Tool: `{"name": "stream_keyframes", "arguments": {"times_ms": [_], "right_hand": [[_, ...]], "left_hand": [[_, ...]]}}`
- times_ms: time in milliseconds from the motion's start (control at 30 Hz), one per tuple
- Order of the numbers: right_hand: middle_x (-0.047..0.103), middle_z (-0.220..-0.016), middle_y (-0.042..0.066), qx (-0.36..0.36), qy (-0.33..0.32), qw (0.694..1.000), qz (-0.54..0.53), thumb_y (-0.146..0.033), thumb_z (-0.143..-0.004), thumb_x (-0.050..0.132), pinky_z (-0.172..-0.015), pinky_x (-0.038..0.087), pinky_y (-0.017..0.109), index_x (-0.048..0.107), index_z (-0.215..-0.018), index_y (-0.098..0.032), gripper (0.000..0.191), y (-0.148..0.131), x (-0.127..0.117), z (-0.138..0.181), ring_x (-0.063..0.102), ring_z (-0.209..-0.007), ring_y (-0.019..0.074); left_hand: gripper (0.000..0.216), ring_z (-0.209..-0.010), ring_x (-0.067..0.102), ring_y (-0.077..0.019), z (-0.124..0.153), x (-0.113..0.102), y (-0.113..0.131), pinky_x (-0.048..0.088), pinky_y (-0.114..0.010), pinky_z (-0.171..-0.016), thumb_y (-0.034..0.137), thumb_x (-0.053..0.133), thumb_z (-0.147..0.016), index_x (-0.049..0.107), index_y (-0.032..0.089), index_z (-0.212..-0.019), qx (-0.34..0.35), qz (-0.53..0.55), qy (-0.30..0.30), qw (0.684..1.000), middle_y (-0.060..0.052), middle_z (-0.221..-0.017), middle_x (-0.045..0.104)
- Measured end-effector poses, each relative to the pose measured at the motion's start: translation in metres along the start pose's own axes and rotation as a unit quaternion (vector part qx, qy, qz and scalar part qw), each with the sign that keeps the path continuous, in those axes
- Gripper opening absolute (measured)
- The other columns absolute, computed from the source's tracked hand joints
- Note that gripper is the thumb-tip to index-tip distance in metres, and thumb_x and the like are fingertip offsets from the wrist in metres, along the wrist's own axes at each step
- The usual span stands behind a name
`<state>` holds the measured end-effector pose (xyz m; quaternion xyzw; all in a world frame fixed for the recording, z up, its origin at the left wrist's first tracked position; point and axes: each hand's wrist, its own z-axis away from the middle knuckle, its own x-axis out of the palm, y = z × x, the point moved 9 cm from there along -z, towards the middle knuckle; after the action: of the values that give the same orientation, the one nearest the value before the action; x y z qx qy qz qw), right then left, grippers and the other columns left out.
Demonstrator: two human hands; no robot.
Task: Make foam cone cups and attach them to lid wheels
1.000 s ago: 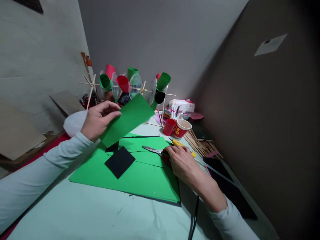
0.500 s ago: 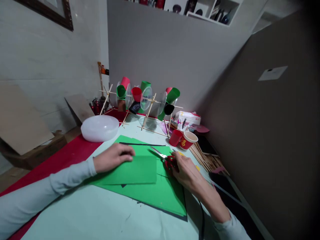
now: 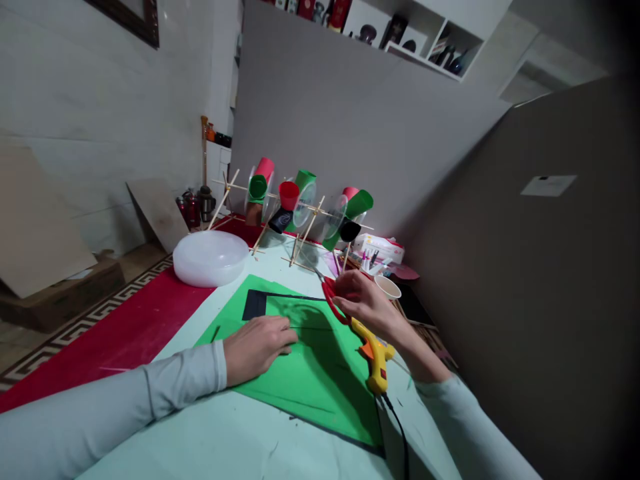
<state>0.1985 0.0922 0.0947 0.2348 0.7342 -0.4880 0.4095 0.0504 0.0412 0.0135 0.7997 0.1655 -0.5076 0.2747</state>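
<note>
My left hand (image 3: 261, 351) rests on the stacked green sheets (image 3: 320, 383), its fingers bent a little and touching the top one, with nothing visibly gripped. Red-handled scissors (image 3: 330, 297) are in my right hand (image 3: 367, 303), raised over the right back part of the stack. Their blades point away and to the left. A black piece (image 3: 255, 305) shows at the back of the stack, and dark edges stick out below it. Below my right hand lies a yellow glue gun (image 3: 379, 367), partly on the green, its black cord running toward me.
At the back stand stick frames with clear discs and coloured cups (image 3: 289, 195). A translucent white bowl (image 3: 210, 260) sits at left on the red cloth (image 3: 145, 333). A paper cup (image 3: 387, 287), pens (image 3: 369, 259) and a tissue pack (image 3: 381, 248) are at right.
My right hand has lifted the scissors up and away, uncovering the glue gun. My left hand has come nearer and rightward; the smaller green rectangle no longer shows clearly, and more black is exposed.
</note>
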Motion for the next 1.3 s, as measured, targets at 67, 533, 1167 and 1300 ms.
{"name": "stream_keyframes", "arguments": {"times_ms": [67,533,1167,1300], "right_hand": [[0.07,-0.103,0.006,-0.01,-0.014,0.999,0.036,-0.02,-0.087,0.06,-0.079,0.054,0.029,0.053,-0.106,-0.018,0.02,-0.009,0.011,-0.027,0.067,-0.093,0.0174],[0.067,-0.118,0.008,-0.037,-0.072,0.985,0.154,-0.034,-0.098,0.061,-0.089,0.056,0.045,0.062,-0.121,-0.016,0.03,-0.011,0.094,-0.116,0.067,-0.103,0.0226],[0.062,-0.13,0.017,-0.078,-0.184,0.965,0.17,-0.029,-0.08,0.079,-0.098,0.048,0.042,0.055,-0.137,-0.015,0.063,-0.017,0.073,-0.015,0.059,-0.118,0.0294],[0.062,-0.125,0.016,-0.079,-0.197,0.962,0.172,-0.034,-0.073,0.085,-0.094,0.05,0.041,0.058,-0.136,-0.014,0.071,-0.018,0.076,-0.023,0.061,-0.111,0.029]], "left_hand": [[0.014,-0.08,0.059,-0.0209,0.0,-0.001,0.005,0.042,-0.031,-0.07,0.019,0.051,-0.096,0.065,0.019,-0.093,0.018,-0.013,0.007,1.0,-0.005,-0.087,0.063],[0.019,-0.083,0.057,-0.0206,0.003,-0.007,0.016,0.042,-0.032,-0.073,0.013,0.052,-0.095,0.064,0.019,-0.108,0.05,0.01,0.015,0.999,-0.005,-0.088,0.062],[0.048,-0.091,0.056,-0.0239,0.024,0.007,0.071,0.04,-0.042,-0.074,0.045,0.08,-0.073,0.058,0.024,-0.11,0.133,-0.044,-0.08,0.987,-0.005,-0.111,0.062],[0.039,-0.092,0.056,-0.0234,0.021,0.008,0.072,0.038,-0.04,-0.075,0.05,0.073,-0.081,0.058,0.023,-0.106,0.116,-0.05,-0.073,0.989,-0.005,-0.111,0.062]]}}
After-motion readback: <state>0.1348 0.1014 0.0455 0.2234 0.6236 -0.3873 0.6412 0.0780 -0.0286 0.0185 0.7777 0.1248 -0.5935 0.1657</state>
